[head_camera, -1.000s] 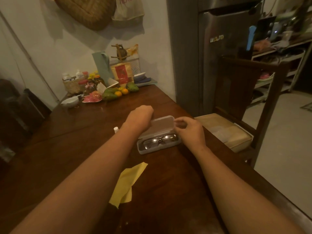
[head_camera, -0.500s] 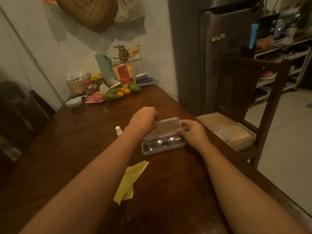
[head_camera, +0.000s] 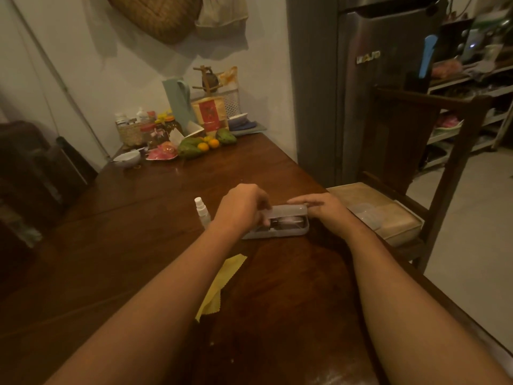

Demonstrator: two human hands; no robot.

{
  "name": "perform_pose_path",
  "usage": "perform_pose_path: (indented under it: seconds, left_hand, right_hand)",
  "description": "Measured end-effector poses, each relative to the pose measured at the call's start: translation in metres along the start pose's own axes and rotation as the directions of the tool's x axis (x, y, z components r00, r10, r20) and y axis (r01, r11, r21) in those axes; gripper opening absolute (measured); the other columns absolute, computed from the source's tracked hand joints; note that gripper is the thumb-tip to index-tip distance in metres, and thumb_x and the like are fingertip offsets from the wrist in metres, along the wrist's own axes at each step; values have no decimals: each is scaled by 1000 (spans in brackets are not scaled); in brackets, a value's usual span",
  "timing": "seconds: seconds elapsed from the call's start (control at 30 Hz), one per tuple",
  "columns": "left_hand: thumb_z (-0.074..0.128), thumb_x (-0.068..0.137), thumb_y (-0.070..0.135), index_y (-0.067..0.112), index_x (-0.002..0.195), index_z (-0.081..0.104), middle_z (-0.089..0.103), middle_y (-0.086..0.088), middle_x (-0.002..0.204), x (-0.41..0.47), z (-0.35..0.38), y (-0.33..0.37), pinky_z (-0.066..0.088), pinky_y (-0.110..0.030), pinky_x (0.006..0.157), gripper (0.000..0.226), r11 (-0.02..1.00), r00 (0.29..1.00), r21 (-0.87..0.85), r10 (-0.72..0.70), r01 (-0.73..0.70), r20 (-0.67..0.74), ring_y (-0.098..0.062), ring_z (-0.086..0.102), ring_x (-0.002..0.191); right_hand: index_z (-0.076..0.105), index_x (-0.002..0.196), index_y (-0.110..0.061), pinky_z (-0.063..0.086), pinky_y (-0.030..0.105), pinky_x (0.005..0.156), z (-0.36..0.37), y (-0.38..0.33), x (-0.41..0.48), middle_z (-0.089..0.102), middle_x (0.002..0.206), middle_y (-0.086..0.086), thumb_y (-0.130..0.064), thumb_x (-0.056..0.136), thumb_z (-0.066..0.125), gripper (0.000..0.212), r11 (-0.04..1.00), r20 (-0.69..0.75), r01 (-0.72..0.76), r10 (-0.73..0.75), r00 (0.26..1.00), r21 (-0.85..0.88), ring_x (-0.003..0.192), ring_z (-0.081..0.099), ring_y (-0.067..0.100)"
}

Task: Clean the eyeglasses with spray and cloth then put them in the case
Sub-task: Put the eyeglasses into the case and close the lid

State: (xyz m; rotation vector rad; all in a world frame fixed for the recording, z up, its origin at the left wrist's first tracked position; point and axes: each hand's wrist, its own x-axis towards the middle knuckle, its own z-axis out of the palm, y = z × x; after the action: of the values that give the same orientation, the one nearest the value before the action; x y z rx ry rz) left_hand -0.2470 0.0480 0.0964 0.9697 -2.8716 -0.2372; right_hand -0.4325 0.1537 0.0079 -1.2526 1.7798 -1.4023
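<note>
A pale grey glasses case (head_camera: 286, 231) lies on the dark wooden table (head_camera: 155, 229), its lid (head_camera: 290, 211) lowered almost onto the base. The eyeglasses (head_camera: 283, 222) show only through the narrow gap. My left hand (head_camera: 241, 207) grips the lid's left end. My right hand (head_camera: 323, 208) rests on the lid's right end with fingers stretched over its top. A small white spray bottle (head_camera: 202, 212) stands just left of my left hand. The yellow cloth (head_camera: 219, 284) lies crumpled on the table nearer to me, partly under my left forearm.
Fruit, jars, a basket and a bowl (head_camera: 127, 158) crowd the far end of the table. A wooden chair (head_camera: 422, 151) with a cushion stands at the table's right edge, in front of a steel fridge (head_camera: 369, 79). Tiled floor lies to the right.
The case lid has swung down from wide open to nearly shut over the glasses. Both hands moved with the lid, and the view shifted slightly right.
</note>
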Motion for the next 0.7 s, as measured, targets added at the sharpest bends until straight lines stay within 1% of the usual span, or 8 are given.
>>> perform_pose_path:
  seconds: [0.07,0.17,0.23,0.3,0.37,0.47,0.57,0.7]
  left_hand:
    - [80,78,23,26,99,77,73,3,98,-7,11,-7,54,-33,84,21,997,993,-36,66,-70,-102,-18,66,96]
    - [78,79,18,22,93,79,74,2,92,-13,23,-14,53,-29,80,14,986,984,-131,83,-105,-157,-16,67,90]
    - [77,80,16,21,90,79,75,2,90,-15,27,-14,53,-28,79,11,978,983,-177,77,-106,-166,-15,68,88]
    - [74,83,14,21,89,79,75,2,90,-19,30,-13,53,-28,80,10,975,981,-189,82,-115,-175,-15,68,89]
    - [70,88,13,20,95,79,73,1,99,-20,29,-11,51,-27,83,13,979,986,-181,68,-95,-151,-15,65,94]
    - [66,94,19,21,119,71,64,1,122,-16,20,-5,47,-35,99,26,990,998,-137,-34,40,46,-17,57,114]
    - [64,95,17,23,122,70,62,0,128,-20,21,-5,46,-37,102,28,989,998,-140,-50,53,23,-20,55,119]
    - [61,95,7,23,121,71,61,-2,123,-33,30,-8,47,-36,100,32,992,996,-127,1,-13,-93,-22,56,115]
  right_hand:
    - [78,108,-34,46,22,87,2,-1,0,71,116,-17,-30,89,54,31,1000,10,-7,7,1000,5,108,61,-1]
    - [73,102,-54,44,22,78,9,-4,1,66,105,-34,-61,88,57,22,993,-3,-36,36,999,-109,104,56,-7]
    - [67,99,-62,42,21,72,12,-2,3,63,106,-32,-72,82,60,21,979,-9,-36,35,999,-201,106,54,-4]
    - [62,102,-63,45,26,75,16,-1,6,59,113,-27,-68,85,60,18,963,5,-44,47,999,-266,111,53,5]
    - [57,102,-66,48,39,90,19,-1,8,56,121,-21,-66,89,54,13,944,35,-57,72,997,-325,118,52,14]
    - [49,98,-74,37,54,108,22,-3,7,49,129,-16,-65,93,46,10,910,66,-56,91,994,-410,128,44,20]
    - [46,94,-77,30,49,109,22,-3,8,35,136,-13,-63,94,48,14,879,49,-31,62,997,-477,130,30,16]
    - [56,94,-68,28,33,96,23,-3,9,29,116,-26,-55,94,58,13,848,8,53,-57,998,-527,114,23,1]
